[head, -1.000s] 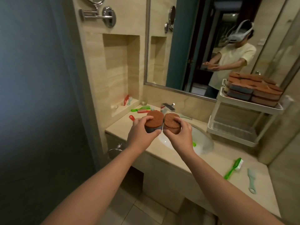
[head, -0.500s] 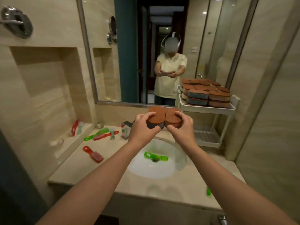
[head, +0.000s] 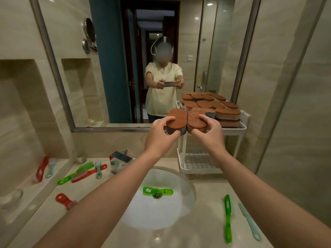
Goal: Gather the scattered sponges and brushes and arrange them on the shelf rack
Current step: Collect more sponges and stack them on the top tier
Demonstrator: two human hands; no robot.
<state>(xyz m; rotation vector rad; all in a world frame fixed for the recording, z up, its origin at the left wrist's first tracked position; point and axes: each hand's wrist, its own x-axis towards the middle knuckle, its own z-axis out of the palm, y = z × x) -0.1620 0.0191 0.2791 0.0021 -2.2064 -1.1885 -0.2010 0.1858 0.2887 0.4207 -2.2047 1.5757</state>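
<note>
My left hand (head: 160, 138) grips a brown-topped grey sponge (head: 176, 120). Right beside it, my right hand (head: 208, 134) grips a brown-topped tan sponge (head: 196, 120); the two sponges touch side by side, held just left of the white shelf rack (head: 242, 127). Its top tier carries a pile of several sponges (head: 227, 113); the lower tier (head: 198, 161) holds nothing. Brushes lie on the counter: a green one (head: 227, 217) and a pale teal one (head: 249, 221) at the right, a red one (head: 65, 201) at the left, green and red ones (head: 84, 171) at the back left.
A green brush (head: 157, 191) lies in the white sink (head: 177, 208) over the drain. The tap (head: 120, 160) stands behind the sink. A red and a teal brush (head: 43, 169) lie on the left ledge. A mirror (head: 125, 59) covers the wall ahead.
The view has swung right and closer to the rack. Both hands have carried their sponges up and right, up to the rack's top tier.
</note>
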